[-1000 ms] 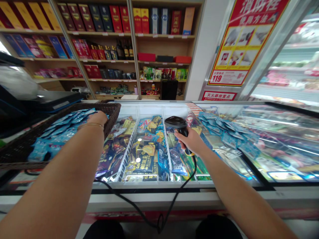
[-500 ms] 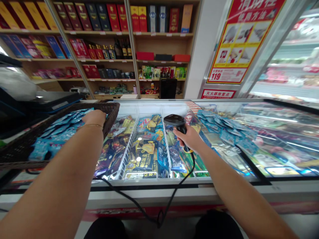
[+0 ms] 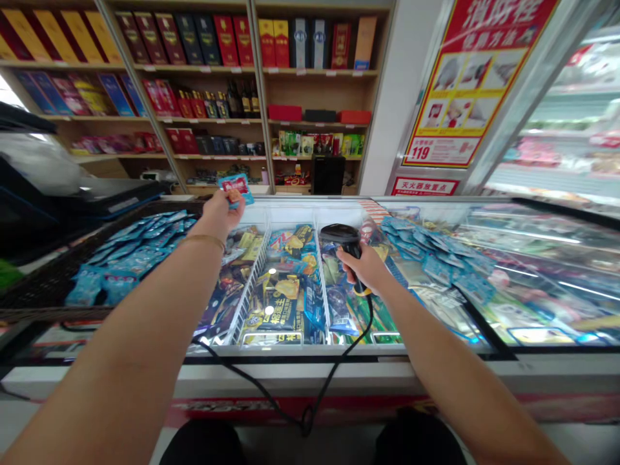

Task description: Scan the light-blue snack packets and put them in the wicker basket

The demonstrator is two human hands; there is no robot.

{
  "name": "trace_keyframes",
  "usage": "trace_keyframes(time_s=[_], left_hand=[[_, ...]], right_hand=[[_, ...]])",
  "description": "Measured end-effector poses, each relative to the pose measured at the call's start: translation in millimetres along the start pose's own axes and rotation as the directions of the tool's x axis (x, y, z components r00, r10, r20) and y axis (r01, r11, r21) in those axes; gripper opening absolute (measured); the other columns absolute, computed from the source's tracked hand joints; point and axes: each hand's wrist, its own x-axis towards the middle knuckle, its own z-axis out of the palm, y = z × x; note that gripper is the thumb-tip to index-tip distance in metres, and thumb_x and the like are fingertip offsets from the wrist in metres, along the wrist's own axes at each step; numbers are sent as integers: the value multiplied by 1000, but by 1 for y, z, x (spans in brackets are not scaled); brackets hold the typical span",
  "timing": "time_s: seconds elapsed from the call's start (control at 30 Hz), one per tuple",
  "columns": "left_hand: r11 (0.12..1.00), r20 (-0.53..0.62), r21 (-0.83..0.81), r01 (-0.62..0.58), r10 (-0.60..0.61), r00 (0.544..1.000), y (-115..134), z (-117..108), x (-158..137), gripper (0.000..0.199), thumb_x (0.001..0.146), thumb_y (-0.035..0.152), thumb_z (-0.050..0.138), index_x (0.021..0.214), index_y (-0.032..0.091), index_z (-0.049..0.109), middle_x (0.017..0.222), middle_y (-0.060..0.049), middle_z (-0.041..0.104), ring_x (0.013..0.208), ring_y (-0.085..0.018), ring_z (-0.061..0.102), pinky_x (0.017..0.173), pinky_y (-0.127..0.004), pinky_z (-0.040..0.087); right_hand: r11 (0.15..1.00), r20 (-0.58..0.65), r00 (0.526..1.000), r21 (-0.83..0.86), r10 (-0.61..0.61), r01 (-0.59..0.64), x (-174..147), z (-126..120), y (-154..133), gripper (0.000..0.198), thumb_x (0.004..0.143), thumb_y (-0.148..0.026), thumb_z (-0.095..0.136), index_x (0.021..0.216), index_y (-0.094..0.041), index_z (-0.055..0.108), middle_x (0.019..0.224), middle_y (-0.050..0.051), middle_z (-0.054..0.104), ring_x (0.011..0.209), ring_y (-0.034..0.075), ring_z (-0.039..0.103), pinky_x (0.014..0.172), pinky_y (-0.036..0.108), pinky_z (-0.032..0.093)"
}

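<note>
A small blue snack packet with a red and white print is pinched in my left hand, raised above the far left of the freezer. To the left, a dark woven basket holds many similar blue packets. My right hand grips the handle of a black barcode scanner, its head pointing left over the freezer. From the handle's base a black cable loops down in front of the freezer.
Beneath my hands is a chest freezer with wire dividers and bagged goods. On its glass at right lies a pile of blue packets. Shelves with boxes and bottles stand behind. Dark equipment sits at left.
My left hand has come up out of the basket and moved right, now with a blue packet in it. The right hand and scanner stay almost where they were.
</note>
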Motion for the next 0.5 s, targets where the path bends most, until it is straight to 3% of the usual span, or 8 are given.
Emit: trace_keyframes(time_s=[0.07,0.17,0.27,0.33,0.4,0.5], left_hand=[[991,57,-49,122,-119,991,-24,9,-12,20,93,1,44,80,16,48,63,2,49,51,-4,47,51,-13,48],[912,135,-169,373,-354,926,-69,15,-33,22,92,-1,40,83,16,51,64,0,53,50,-7,53,49,-16,50],[830,109,-137,542,-531,841,-107,16,-52,24,92,2,35,83,17,51,57,1,47,42,-8,45,36,-14,34],[791,139,-77,606,-594,793,-122,16,-61,23,97,15,34,81,18,51,55,0,43,39,-9,40,32,-16,24],[771,211,-16,637,-620,756,-128,17,-65,30,98,40,40,79,19,50,55,1,40,39,-10,38,33,-19,24],[772,317,84,630,-620,717,-128,17,-67,47,83,66,57,77,21,48,56,3,38,39,-9,37,36,-22,29]], right_hand=[[1000,-8,1000,23,-2,2,1,-1,0,28,80,-40,71,88,-19,54,56,-5,56,35,11,52,35,23,43],[998,-18,1000,63,-8,9,2,-3,1,29,80,-40,71,90,-19,54,55,-6,55,34,11,52,35,23,43],[997,-22,1000,80,-5,7,2,-4,1,30,80,-40,71,92,-19,55,55,-6,55,35,11,52,36,23,44],[997,-24,1000,72,-5,7,2,-4,2,30,79,-41,72,92,-19,55,56,-6,56,35,11,52,36,23,44],[998,-26,1000,58,-5,7,2,-4,1,31,79,-41,72,92,-19,55,56,-6,56,35,11,53,36,23,44],[998,-20,1000,56,-6,7,2,-3,1,31,79,-42,72,92,-19,55,55,-6,55,35,10,52,36,23,44]])
